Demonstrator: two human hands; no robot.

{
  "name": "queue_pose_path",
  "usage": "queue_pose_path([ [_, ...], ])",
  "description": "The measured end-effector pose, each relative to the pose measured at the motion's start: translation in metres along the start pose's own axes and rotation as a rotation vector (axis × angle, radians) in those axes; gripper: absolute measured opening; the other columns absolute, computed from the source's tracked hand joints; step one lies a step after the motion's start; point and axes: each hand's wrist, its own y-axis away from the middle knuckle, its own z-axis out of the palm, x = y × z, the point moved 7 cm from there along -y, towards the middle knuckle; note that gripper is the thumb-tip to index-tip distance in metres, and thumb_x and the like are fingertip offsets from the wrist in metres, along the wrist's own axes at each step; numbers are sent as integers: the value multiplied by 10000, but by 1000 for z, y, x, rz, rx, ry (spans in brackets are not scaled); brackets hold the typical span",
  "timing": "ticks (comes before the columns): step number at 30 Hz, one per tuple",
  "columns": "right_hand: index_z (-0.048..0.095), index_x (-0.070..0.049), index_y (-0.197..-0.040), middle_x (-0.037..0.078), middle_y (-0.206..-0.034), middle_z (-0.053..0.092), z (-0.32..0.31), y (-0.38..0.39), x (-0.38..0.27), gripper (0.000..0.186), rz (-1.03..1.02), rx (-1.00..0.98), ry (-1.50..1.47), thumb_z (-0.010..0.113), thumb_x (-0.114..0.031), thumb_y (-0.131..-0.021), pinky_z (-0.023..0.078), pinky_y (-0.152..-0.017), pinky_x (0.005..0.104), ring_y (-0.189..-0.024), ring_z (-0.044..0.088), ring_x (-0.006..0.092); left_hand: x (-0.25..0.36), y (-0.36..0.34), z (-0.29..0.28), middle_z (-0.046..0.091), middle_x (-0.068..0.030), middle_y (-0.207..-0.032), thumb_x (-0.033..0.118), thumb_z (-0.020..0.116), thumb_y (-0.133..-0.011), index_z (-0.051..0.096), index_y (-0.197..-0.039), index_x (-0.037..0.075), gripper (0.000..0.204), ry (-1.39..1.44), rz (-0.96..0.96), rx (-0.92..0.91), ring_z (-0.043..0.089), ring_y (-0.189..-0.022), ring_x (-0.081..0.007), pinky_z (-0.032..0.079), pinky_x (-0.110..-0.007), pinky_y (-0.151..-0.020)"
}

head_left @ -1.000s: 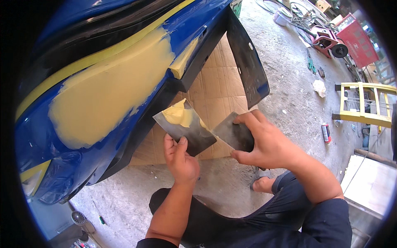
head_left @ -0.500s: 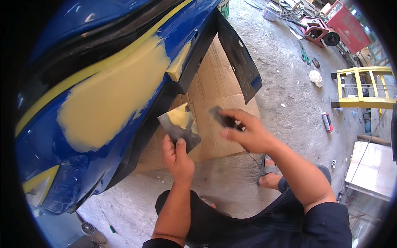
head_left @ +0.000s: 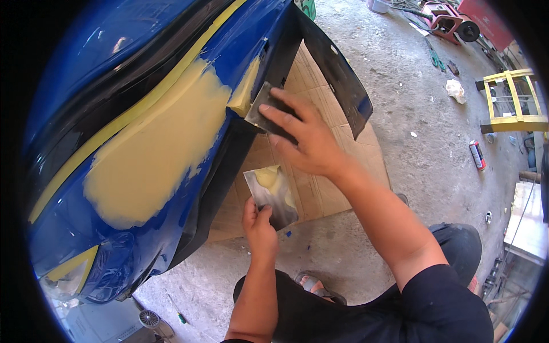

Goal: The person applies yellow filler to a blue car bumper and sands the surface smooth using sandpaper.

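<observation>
My left hand (head_left: 261, 231) grips the lower end of a flat metal plate (head_left: 281, 210) between thumb and fingers. Yellow body filler (head_left: 267, 179) lies on the plate's upper part. Higher up, my right hand (head_left: 309, 137) holds a dark, flat filler spreader (head_left: 271, 107), its fingers stretched along the blade. The spreader's left edge is at the small filler-covered corner (head_left: 242, 97) of the blue vehicle body (head_left: 235, 50); whether it touches is unclear. A broad, smooth filler patch (head_left: 157, 151) covers the panel to the left, below a yellow strip (head_left: 123, 119).
A black flap (head_left: 338, 86) hangs off the body over flattened cardboard (head_left: 357, 163). On the concrete floor to the right are a spray can (head_left: 477, 155), crumpled white paper (head_left: 456, 91), a yellow ladder (head_left: 513, 122) and a pink machine (head_left: 443, 22). A screwdriver (head_left: 181, 317) lies at lower left.
My right hand has moved up and left with the spreader, from beside the plate to the body's corner. The plate in my left hand now sits lower and farther right, and the view has shifted.
</observation>
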Motion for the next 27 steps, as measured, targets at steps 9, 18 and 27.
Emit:
queue_pose_path([
  [9, 604, -176, -1237, 162, -1370, 448, 12, -14, 14, 469, -100, 55, -47, 702, -135, -781, 385, -1033, 476, -1252, 434, 392, -4, -1, -10, 588, -89, -1199, 1, 491, -830, 521, -1250, -26, 422, -38, -57, 49, 534, -1094, -165, 356, -286, -987],
  [18, 607, -187, -1239, 167, -1362, 457, 20, -5, 25, 465, -42, 64, -55, 706, -139, -787, 387, -1033, 481, -1252, 435, 413, -6, -3, -5, 600, -88, -1178, -4, 483, -826, 538, -1225, -32, 403, -65, -46, 57, 537, -1080, -157, 358, -275, -978],
  [27, 606, -196, -1256, 162, -1365, 462, 21, -8, 29, 476, -19, 94, -91, 702, -128, -795, 382, -1039, 477, -1261, 431, 414, -12, -5, 3, 607, -88, -1158, 7, 486, -827, 540, -1226, -29, 405, -54, -59, 34, 541, -1066, -152, 359, -273, -974],
])
